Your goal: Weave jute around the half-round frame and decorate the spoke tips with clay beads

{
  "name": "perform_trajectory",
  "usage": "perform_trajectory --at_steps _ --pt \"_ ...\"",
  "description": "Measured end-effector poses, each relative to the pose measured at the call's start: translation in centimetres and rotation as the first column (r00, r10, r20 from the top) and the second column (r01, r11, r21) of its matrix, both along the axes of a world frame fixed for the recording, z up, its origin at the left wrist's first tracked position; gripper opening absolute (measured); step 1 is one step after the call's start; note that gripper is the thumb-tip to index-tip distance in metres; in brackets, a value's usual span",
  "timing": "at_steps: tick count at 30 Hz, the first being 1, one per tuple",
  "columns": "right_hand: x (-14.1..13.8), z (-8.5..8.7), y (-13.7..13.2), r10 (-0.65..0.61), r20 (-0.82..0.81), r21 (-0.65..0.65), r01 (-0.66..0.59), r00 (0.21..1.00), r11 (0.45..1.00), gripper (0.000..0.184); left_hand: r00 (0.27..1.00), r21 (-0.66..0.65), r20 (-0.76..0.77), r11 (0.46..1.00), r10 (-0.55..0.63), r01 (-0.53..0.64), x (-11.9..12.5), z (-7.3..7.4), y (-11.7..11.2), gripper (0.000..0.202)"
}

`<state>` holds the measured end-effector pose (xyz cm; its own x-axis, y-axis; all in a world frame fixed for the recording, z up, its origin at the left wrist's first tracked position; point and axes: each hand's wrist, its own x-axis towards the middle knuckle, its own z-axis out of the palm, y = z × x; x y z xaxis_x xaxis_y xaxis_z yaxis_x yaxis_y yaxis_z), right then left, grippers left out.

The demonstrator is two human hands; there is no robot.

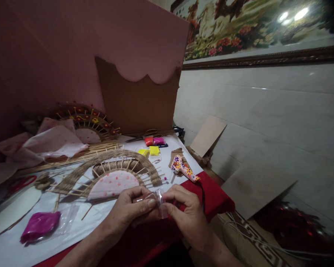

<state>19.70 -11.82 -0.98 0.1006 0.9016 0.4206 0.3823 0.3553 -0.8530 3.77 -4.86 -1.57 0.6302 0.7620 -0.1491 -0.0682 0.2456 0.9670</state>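
My left hand (130, 209) and my right hand (183, 213) meet near the table's front edge. Both pinch a small clear plastic bag (157, 200) between thumb and fingers. Just beyond them lies a half-round fan frame woven of jute rope and wooden sticks (111, 168), with a pink dotted centre (113, 183). A magenta lump of clay in a clear wrapper (40, 224) rests to the left of my left forearm.
A flower-patterned glue gun (183, 168) lies right of the fan, its cord running off the red tablecloth (214, 196). Yellow, red and pink clay packs (153, 146) and scissors (140, 137) sit farther back. A second decorated fan (86, 120), pink fabric and cardboard stand behind.
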Motion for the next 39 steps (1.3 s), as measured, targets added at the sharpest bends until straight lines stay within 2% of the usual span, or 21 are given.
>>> perform_trajectory --at_steps 5,7,10,13,15,19,27,31,35,39 --pt "0.0 0.1 0.0 -0.025 -0.008 -0.010 0.025 1.000 1.000 0.010 0.999 -0.017 0.049 1.000 -0.014 0.015 0.2 0.0 -0.1 0.029" --pt "0.3 -0.1 0.1 -0.085 -0.148 -0.027 0.082 0.985 0.996 0.010 0.998 -0.024 0.067 1.000 -0.001 0.003 0.2 0.0 0.0 0.029" --pt "0.9 -0.4 0.4 -0.157 -0.428 -0.062 0.144 0.890 0.988 0.013 0.996 -0.047 0.081 0.999 0.025 -0.022 0.2 0.0 0.1 0.029" --pt "1.1 -0.6 0.6 -0.085 -0.570 -0.089 0.042 0.817 0.995 0.017 0.995 -0.075 0.095 0.997 0.042 -0.035 0.1 0.0 0.2 0.029" --pt "0.9 -0.6 0.7 -0.041 -0.621 -0.115 -0.040 0.783 0.993 0.020 0.993 -0.087 0.103 0.995 0.048 -0.039 0.1 0.0 0.2 0.029" --pt "0.6 -0.4 0.8 -0.010 -0.702 -0.138 -0.122 0.713 0.983 0.024 0.993 -0.089 0.091 0.994 0.070 -0.062 0.1 0.1 0.2 0.029" --pt "0.7 -0.6 0.8 0.013 -0.756 -0.205 -0.256 0.654 0.945 0.026 0.993 -0.071 0.092 0.995 0.070 -0.063 0.1 -0.1 0.4 0.028" --pt "0.8 -0.6 1.1 -0.002 -0.737 -0.214 -0.230 0.675 0.950 0.026 0.991 -0.093 0.104 0.993 0.081 -0.072 0.1 -0.1 0.3 0.027" --pt "0.6 -0.4 1.0 0.026 -0.641 -0.165 -0.171 0.767 0.971 0.023 0.992 -0.087 0.105 0.994 0.068 -0.059 0.0 -0.1 0.3 0.028" --pt "0.2 0.1 0.4 0.057 -0.497 -0.189 -0.172 0.866 0.967 0.015 0.996 -0.055 0.076 0.997 0.056 -0.052 -0.1 -0.1 0.3 0.029"
